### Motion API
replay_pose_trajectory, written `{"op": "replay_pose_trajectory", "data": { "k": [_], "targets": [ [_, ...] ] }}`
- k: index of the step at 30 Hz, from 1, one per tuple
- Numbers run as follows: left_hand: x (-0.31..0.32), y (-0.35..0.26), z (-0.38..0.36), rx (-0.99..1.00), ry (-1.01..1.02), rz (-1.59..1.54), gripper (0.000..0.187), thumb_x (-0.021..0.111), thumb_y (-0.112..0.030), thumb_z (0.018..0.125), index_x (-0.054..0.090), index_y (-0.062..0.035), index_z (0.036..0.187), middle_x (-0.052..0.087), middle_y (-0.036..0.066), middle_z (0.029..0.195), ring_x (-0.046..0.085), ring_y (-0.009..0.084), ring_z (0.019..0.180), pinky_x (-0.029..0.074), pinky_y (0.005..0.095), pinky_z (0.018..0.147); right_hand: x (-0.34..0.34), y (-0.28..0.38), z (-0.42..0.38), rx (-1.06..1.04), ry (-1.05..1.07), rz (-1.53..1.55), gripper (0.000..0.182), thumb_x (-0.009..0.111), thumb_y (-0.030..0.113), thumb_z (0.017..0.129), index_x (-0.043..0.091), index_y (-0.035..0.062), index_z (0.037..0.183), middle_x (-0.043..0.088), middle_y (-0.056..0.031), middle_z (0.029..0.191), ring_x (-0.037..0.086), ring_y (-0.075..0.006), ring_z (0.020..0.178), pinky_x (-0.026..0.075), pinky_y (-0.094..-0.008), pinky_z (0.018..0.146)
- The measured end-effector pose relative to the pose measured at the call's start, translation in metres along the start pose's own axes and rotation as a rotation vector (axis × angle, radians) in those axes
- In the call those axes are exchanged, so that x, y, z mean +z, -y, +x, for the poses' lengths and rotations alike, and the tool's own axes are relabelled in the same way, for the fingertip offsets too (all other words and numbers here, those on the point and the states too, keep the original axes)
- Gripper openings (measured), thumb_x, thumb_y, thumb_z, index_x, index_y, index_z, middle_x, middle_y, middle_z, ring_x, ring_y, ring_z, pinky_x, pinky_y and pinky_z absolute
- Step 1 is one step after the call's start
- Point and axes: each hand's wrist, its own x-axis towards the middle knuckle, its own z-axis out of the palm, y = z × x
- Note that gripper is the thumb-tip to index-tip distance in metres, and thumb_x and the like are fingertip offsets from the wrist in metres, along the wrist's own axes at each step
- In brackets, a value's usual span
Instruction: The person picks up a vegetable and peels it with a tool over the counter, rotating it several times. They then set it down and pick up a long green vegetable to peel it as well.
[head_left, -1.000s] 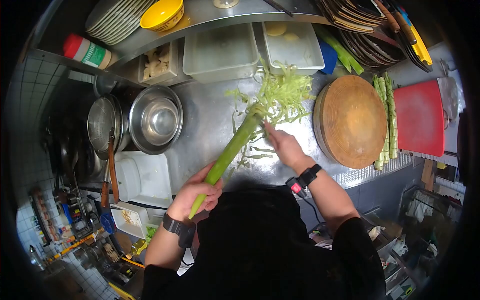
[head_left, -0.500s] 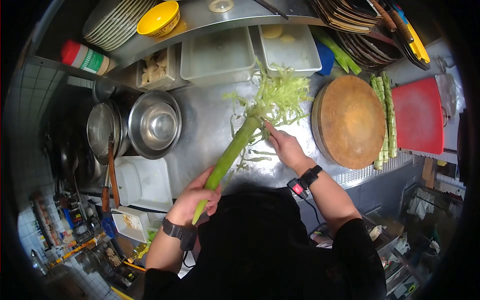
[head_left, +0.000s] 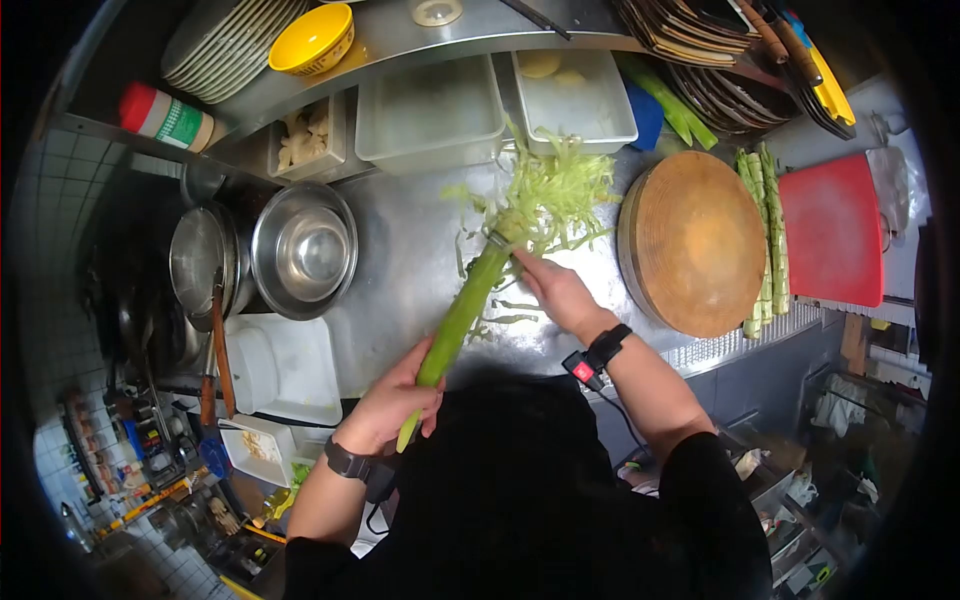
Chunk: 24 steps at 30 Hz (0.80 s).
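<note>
A long green peeled stalk [head_left: 462,315] slants across the steel counter, its thin tip pointing toward my body. Wrapped round its lower end is my left hand [head_left: 398,395]. My right hand [head_left: 560,290] is closed at the stalk's upper end, around something small, perhaps a peeler, whose metal edge shows across the stalk; the tool is mostly hidden. Pale green shavings [head_left: 565,190] lie piled past the upper end. Darker peel strips [head_left: 512,318] rest on the counter beside the stalk.
A round wooden chopping block [head_left: 695,245] stands at the right, with green stalks [head_left: 772,240] and a red board [head_left: 832,230] beyond. Metal bowls [head_left: 306,250] and a white tub [head_left: 310,370] are at the left. Plastic containers [head_left: 430,110] line the back under a shelf.
My right hand has moved slightly down and left along the stalk. The whole view has shifted a little to the left.
</note>
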Motion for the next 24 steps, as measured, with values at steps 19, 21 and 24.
{"op": "replay_pose_trajectory", "data": {
  "k": [19, 21, 24],
  "targets": [
    [-0.005, 0.015, 0.049, -0.097, 0.029, -0.123, 0.035, 0.062, -0.019, 0.103, 0.051, -0.0141, 0.137, 0.058, 0.004, 0.083, 0.057, 0.0157, 0.054, 0.049, 0.0316, 0.044, -0.003, -0.043, -0.014, 0.580, -0.205, 0.086, 0.056, 0.066, 0.020, 0.104, 0.050, 0.0035, 0.154, 0.070, -0.0283, 0.089, 0.070, -0.0368, 0.078, 0.055, -0.0437, 0.075],
    [-0.006, 0.015, 0.046, -0.101, -0.003, 0.004, 0.044, 0.062, -0.018, 0.103, 0.048, -0.0155, 0.145, 0.058, 0.004, 0.082, 0.057, 0.0145, 0.055, 0.050, 0.0309, 0.045, -0.007, -0.032, -0.023, 0.585, -0.173, 0.137, 0.057, 0.065, 0.020, 0.104, 0.048, 0.0051, 0.156, 0.071, -0.0266, 0.089, 0.069, -0.0334, 0.077, 0.055, -0.0418, 0.074],
    [-0.008, 0.013, 0.045, -0.080, 0.010, 0.059, 0.051, 0.062, -0.018, 0.103, 0.045, -0.0173, 0.151, 0.058, 0.004, 0.082, 0.056, 0.0132, 0.054, 0.050, 0.0298, 0.045, -0.005, -0.006, -0.032, 0.417, -0.011, 0.313, 0.058, 0.062, 0.018, 0.107, 0.043, 0.0167, 0.162, 0.072, -0.0236, 0.099, 0.072, -0.0355, 0.090, 0.055, -0.0419, 0.083]
  ]
}}
